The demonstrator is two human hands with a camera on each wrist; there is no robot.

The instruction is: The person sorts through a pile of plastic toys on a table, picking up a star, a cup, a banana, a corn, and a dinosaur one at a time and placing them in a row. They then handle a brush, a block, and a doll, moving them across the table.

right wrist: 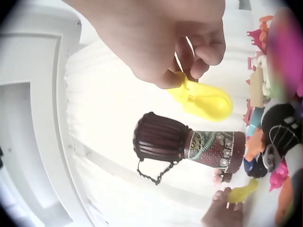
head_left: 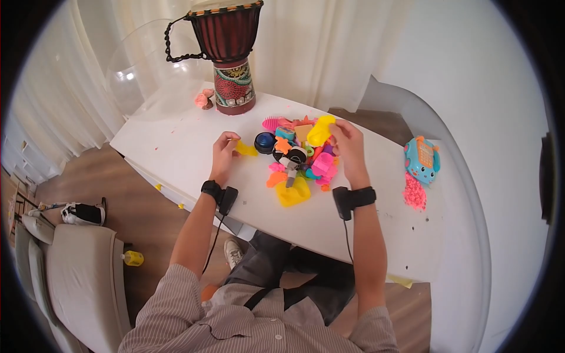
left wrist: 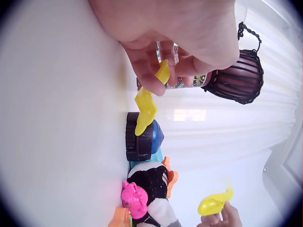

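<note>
My left hand pinches a flat yellow piece low over the table, left of the toy pile; in the left wrist view the piece hangs from the fingertips near a blue-domed black toy. My right hand holds up a yellow scoop-like toy above the pile's right side, and the right wrist view shows thumb and fingers pinching its narrow end. Between the hands lie a black-and-white toy, an orange piece, a pink piece and a yellow tray-like piece.
A tall drum stands at the back of the white table, beside pink flowers. At the right are a blue toy phone and pink bits. A grey chair stands on the floor at left.
</note>
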